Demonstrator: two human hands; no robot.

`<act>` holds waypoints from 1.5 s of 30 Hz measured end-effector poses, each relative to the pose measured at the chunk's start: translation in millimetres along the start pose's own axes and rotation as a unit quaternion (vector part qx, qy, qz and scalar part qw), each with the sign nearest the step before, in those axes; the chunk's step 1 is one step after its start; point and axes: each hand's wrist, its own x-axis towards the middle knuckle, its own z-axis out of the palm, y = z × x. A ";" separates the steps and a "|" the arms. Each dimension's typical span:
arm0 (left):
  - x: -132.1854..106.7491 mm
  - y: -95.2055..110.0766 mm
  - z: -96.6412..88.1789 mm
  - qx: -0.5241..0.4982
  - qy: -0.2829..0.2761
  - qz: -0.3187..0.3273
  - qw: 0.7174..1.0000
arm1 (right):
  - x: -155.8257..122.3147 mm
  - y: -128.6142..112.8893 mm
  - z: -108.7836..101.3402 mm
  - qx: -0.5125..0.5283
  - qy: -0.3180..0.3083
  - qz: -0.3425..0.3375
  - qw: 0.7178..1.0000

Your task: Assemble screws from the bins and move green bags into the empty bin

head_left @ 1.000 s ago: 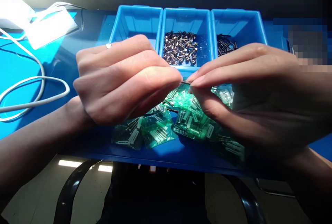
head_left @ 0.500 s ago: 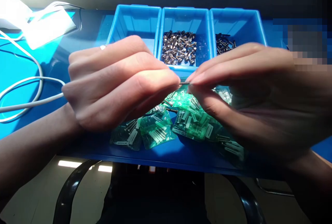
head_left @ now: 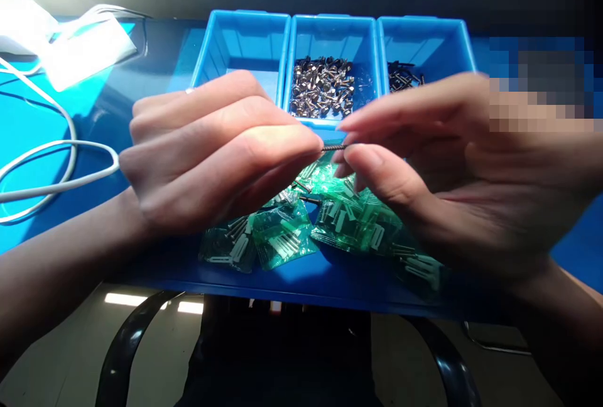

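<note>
1. Blue bench top (head_left: 155, 68) ran across the view, part sunlit and part in shade. A black chair frame (head_left: 117, 357) showed below its near edge.
2. Left hand (head_left: 211, 149): fingers were bunched, tips pinched tight on the left end of a small dark screw (head_left: 334, 147). A ring (head_left: 189, 90) sat on one finger.
3. Screw looked thin, short and dark, with thread visible along the shank, lying about level. Only the middle stretch showed, as fingertips covered both ends. Head type was not readable.
4. Position: it was held in the air between the two hands, above the green bags (head_left: 282, 240) and just in front of the near wall of the middle bin (head_left: 332, 36).
5. Right hand (head_left: 447, 168): thumb tip was at the screw's right end, index finger just above it, with a narrow gap. Could not tell whether it clamped or only touched, because that hand was slightly blurred.
6. Green bags were small clear-green plastic packs piled on the bench under the hands, each holding screws and white plastic plugs.
7. Three blue bins stood side by side behind the hands. Left bin (head_left: 240, 43) was partly hidden by the left hand. Middle bin held silver hex-head screws (head_left: 323, 86). Right bin (head_left: 424, 39) held dark screws (head_left: 400, 77).
8. White cable (head_left: 61, 143) looped over the bench at far left, with a white sheet (head_left: 89, 49) behind it.
</note>
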 end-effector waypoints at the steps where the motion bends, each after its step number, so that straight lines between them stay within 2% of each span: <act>1: 0.3 0.7 -0.2 0.004 -0.007 -0.001 1.000 | -0.8 -0.5 1.6 -0.005 -0.009 -0.002 1.000; 3: 1.1 1.5 -0.3 0.004 -0.009 0.000 1.000 | -1.6 -1.8 4.2 0.003 0.000 -0.004 1.000; 7: 2.4 0.4 1.7 0.005 0.024 -0.005 1.000 | -1.1 -4.8 4.6 0.036 0.052 0.014 0.998; 10: 2.3 -1.5 2.8 0.004 0.025 0.004 1.000 | 0.1 -3.5 2.8 0.012 -0.002 0.032 0.999; 14: 1.5 -2.3 2.0 -0.009 0.033 0.011 0.999 | 0.7 0.8 3.8 0.028 0.030 0.002 0.999; 20: 1.0 0.6 2.1 -0.004 0.007 -0.023 1.000 | -1.2 -0.1 3.8 -0.010 0.050 -0.016 0.999; 24: 2.2 -1.1 2.1 0.009 0.019 -0.017 1.000 | -0.7 -0.5 -0.1 -0.017 0.025 -0.003 1.000; 26: 3.3 -2.9 2.9 0.005 0.026 -0.008 1.000 | -1.2 2.0 -1.2 -0.015 0.021 -0.015 1.000; 31: 5.4 -7.0 10.0 0.005 0.093 0.014 0.996 | -4.0 7.9 0.6 -0.008 0.051 -0.062 0.997; 36: 4.5 -15.3 15.5 0.011 0.107 0.041 0.993 | -0.2 10.8 -1.5 -0.004 0.080 -0.059 0.995; 41: 5.4 -23.4 20.6 0.032 0.153 0.042 0.987 | 10.8 32.1 -17.7 -0.112 0.168 0.028 0.979; 45: 6.2 -24.2 22.1 0.035 0.152 0.046 0.987 | 16.3 41.7 -26.1 -0.225 0.190 0.019 0.955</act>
